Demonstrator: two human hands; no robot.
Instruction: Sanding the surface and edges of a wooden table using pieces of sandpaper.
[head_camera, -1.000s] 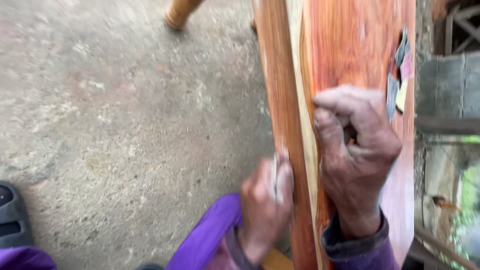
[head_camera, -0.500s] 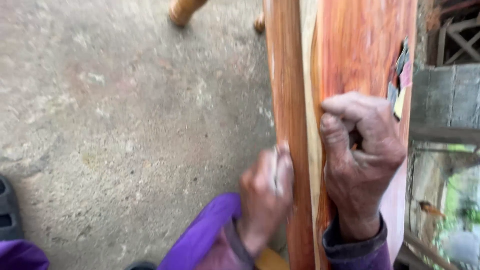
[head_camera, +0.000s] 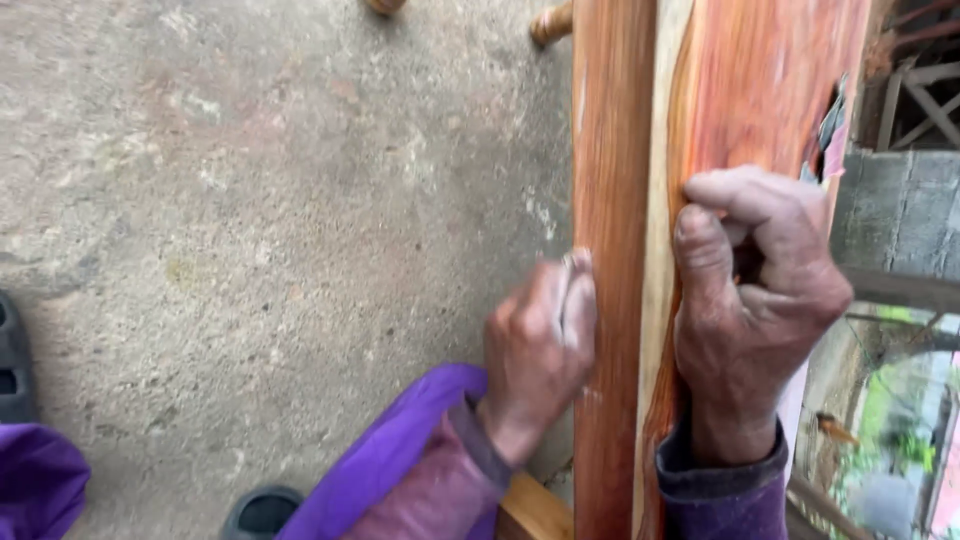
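Workpiece: a long reddish-brown wooden plank with a pale streak of sapwood, lying flat with its long axis running straight away from the person, from the bottom of the view to the top.
Side face: a narrower reddish wooden edge rail forms the plank's left flank, facing the floor side.
Left hand: fingers curled tight and pressed against the rail's side face, pinching a small pale scrap, perhaps abrasive paper; the view is too blurred to be sure.
Right hand: on top of the plank, fingers bent into a loose fist, thumb laid along the pale streak; I cannot tell whether it holds anything.
Relation: the rail lies directly right of the left fingers, touching them; the plank's length extends forward and back of both hands, so free travel is along that axis.
Nearer hand: left for the side face, right for the top.
Edges: the plank's far right edge is ragged, near a grey block wall.
Open room: bare grey concrete floor on the left; a dark sandal sits well apart.
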